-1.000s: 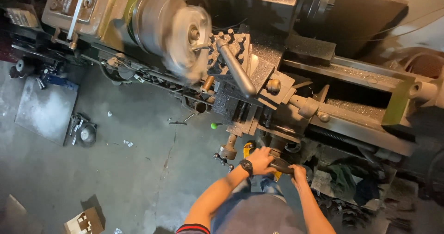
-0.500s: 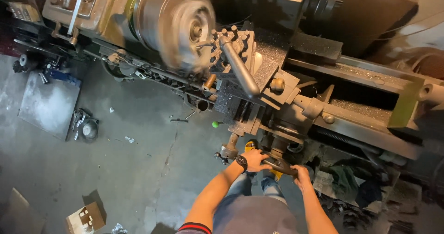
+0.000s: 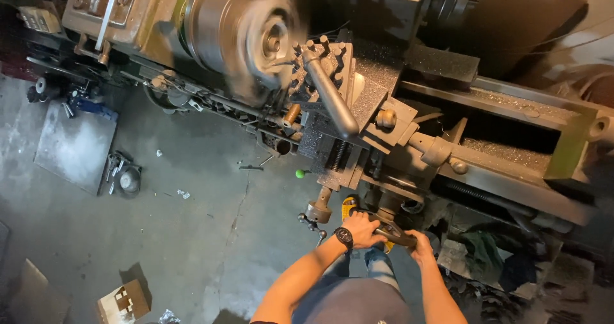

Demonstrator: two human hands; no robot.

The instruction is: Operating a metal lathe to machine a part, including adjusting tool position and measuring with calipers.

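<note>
Under the lathe carriage, both hands point(image 3: 390, 234) clasp the handwheel point(image 3: 391, 229).

Above the hands, the lathe point(image 3: 396, 126) is dull, greasy metal, gritty with swarf; its long lever point(image 3: 329, 97) shines smoother. The handwheel point(image 3: 393, 229) they grip looks worn metal. The floor point(image 3: 192, 234) leftward is rough, stained concrete.

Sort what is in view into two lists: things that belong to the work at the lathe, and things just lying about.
In the work:
- left hand and right hand, both gripping the handwheel
- spinning chuck
- tool post with its long lever

Lying about:
- metal plate on the floor
- open cardboard box
- small round part
- green ball
</note>
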